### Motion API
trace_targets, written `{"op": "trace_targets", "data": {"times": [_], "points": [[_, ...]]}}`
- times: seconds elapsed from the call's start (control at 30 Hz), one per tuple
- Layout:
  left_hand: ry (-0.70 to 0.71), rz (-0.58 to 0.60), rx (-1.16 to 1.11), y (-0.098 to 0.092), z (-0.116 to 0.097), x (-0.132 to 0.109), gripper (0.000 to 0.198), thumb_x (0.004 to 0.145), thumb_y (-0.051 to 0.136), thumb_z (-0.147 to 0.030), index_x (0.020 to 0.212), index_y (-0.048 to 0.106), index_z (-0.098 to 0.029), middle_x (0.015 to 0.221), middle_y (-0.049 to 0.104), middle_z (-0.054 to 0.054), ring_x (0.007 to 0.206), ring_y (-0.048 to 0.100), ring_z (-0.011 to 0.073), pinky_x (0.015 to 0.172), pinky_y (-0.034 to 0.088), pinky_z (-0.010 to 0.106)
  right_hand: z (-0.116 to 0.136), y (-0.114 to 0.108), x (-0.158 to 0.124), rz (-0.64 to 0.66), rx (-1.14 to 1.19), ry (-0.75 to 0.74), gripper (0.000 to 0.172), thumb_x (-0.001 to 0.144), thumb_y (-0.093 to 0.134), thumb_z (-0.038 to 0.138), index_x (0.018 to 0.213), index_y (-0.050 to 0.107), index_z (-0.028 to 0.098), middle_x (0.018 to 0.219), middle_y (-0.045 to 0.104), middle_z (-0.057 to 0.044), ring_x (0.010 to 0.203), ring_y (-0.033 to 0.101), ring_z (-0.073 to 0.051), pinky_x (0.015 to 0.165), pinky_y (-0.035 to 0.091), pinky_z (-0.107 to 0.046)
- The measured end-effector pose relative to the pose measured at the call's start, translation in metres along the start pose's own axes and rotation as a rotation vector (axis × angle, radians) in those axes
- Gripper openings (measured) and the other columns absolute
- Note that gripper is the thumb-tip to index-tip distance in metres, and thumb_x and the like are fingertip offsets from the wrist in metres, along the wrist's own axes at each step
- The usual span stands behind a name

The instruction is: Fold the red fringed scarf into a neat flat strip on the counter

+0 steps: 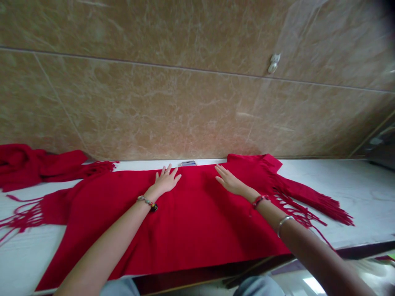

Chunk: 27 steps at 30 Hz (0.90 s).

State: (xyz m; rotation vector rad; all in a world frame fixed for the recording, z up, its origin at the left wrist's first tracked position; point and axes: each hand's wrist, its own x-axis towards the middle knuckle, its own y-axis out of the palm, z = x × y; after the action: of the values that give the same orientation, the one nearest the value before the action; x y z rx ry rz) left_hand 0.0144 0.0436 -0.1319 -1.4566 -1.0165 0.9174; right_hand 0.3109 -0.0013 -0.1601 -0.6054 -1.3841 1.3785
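Observation:
A wide red fringed scarf lies spread across the white table, its near edge reaching the table's front. My left hand rests flat near the scarf's far edge, fingers spread. Palm down and fingers stretched out, my right hand touches the cloth a little to the right. Neither hand grips anything. Knotted tassels hang loose at the left end; more fringe shows beyond my right wrist. Partly under or beside that end is another folded red cloth with fringe.
Another red scarf lies bunched at the far left. A phone sits behind the spread scarf, by the brown tiled wall. The white table extends to the right, where a dark object stands in the corner.

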Motion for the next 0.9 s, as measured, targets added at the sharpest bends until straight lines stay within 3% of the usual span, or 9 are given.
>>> {"op": "trace_targets", "data": {"times": [0.13, 0.3, 0.47, 0.57, 0.77, 0.9], "points": [[-0.083, 0.097, 0.014, 0.015, 0.014, 0.016, 0.065, 0.085, 0.020, -0.059, 0.140, 0.017, -0.026, 0.147, 0.008, 0.008, 0.132, 0.004, 0.0327, 0.101, 0.011, 0.055, -0.016, 0.018, 0.019, 0.174, -0.124, 0.062, 0.051, 0.092, 0.021, 0.038, 0.137, 0.027, 0.015, 0.142, 0.026, -0.013, 0.131, 0.020, -0.026, 0.101, 0.026, -0.051], [-0.081, 0.080, 0.024, 0.023, 0.019, 0.017, 0.068, 0.082, 0.021, -0.064, 0.140, 0.017, -0.028, 0.147, 0.006, 0.006, 0.133, 0.003, 0.0322, 0.102, 0.009, 0.055, -0.050, 0.020, 0.004, 0.187, -0.292, 0.045, 0.048, 0.092, 0.024, 0.032, 0.135, 0.031, 0.014, 0.140, 0.031, -0.014, 0.128, 0.028, -0.024, 0.101, 0.029, -0.046], [-0.078, 0.088, 0.015, 0.017, 0.015, 0.013, 0.068, 0.083, 0.020, -0.063, 0.140, 0.017, -0.027, 0.147, 0.006, 0.008, 0.133, 0.003, 0.0314, 0.102, 0.010, 0.054, -0.054, -0.003, 0.010, 0.076, -0.407, -0.069, 0.043, 0.086, 0.035, 0.026, 0.126, 0.045, 0.011, 0.132, 0.042, -0.016, 0.124, 0.036, -0.025, 0.103, 0.029, -0.043], [-0.068, 0.072, 0.014, 0.018, 0.015, 0.012, 0.068, 0.083, 0.019, -0.063, 0.140, 0.018, -0.026, 0.146, 0.006, 0.008, 0.133, 0.003, 0.0313, 0.102, 0.010, 0.054, -0.063, -0.023, 0.025, 0.000, -0.455, -0.114, 0.047, 0.080, 0.043, 0.020, 0.125, 0.045, 0.008, 0.132, 0.041, -0.017, 0.124, 0.035, -0.027, 0.104, 0.028, -0.042], [-0.086, 0.063, 0.005, 0.022, 0.021, 0.017, 0.070, 0.082, 0.019, -0.065, 0.140, 0.018, -0.025, 0.146, 0.008, 0.009, 0.133, 0.005, 0.0312, 0.102, 0.014, 0.053, -0.108, -0.048, 0.035, 0.175, -0.479, -0.022, 0.043, 0.074, 0.052, 0.015, 0.117, 0.052, 0.010, 0.119, 0.054, -0.016, 0.110, 0.051, -0.026, 0.093, 0.040, -0.036], [-0.142, 0.072, 0.031, 0.016, 0.032, 0.029, 0.064, 0.086, 0.020, -0.057, 0.139, 0.021, -0.022, 0.145, 0.014, 0.012, 0.131, 0.015, 0.0322, 0.098, 0.023, 0.052, -0.111, -0.055, 0.034, 0.205, -0.487, 0.003, 0.035, 0.074, 0.049, 0.011, 0.108, 0.057, 0.013, 0.110, 0.060, -0.013, 0.102, 0.055, -0.023, 0.087, 0.043, -0.032]]}}
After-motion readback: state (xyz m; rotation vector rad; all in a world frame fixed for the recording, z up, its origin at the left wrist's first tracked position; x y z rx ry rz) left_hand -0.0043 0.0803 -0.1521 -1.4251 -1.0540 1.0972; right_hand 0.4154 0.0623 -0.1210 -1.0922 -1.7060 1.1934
